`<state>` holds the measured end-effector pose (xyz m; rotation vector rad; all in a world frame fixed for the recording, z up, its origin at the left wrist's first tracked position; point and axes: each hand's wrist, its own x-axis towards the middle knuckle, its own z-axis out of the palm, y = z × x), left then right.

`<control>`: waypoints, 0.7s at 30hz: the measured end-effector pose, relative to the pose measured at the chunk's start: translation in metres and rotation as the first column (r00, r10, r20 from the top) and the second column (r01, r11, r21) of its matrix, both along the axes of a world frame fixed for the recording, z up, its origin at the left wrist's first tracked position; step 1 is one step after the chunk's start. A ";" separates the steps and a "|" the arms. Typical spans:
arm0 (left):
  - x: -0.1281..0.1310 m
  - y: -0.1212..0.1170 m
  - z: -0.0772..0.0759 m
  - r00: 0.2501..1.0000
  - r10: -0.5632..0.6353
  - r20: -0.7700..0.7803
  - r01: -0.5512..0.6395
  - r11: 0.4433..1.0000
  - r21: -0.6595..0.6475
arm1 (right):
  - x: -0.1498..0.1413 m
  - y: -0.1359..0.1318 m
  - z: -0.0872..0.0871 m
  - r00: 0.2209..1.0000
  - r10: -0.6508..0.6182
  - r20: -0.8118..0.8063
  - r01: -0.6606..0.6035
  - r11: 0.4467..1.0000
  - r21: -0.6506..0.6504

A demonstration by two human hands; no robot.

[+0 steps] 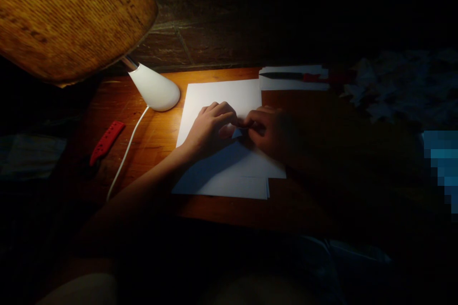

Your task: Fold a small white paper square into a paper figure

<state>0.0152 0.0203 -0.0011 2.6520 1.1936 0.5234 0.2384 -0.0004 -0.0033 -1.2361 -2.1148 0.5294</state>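
Observation:
White sheets of paper (pixel 223 90) lie stacked unevenly on the wooden table under the lamplight. Over their middle, my left hand (pixel 214 126) is bent with its fingers curled and thumb drawn in. Facing it, my right hand (pixel 268 131) is closed, its fingertips almost meeting those of the left. Between them both hands pinch the edge of a paper (pixel 236 132), of which a small pale corner shows below the fingertips. My fingers and shadow hide the rest of its shape.
A lamp with a white base (pixel 155 88) and woven shade (pixel 71 14) stands at left, its white cord (pixel 128 152) running forward. Nearby lies a red notched strip (pixel 107 142). A red-handled knife (pixel 282 76) rests on smaller papers (pixel 296 86). Dim folded paper shapes (pixel 390 86) pile at right.

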 end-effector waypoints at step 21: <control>-0.005 -0.011 0.004 0.996 -0.085 0.025 0.083 0.993 0.079 | 0.006 -0.002 -0.002 0.999 0.030 0.014 -0.031 0.999 0.039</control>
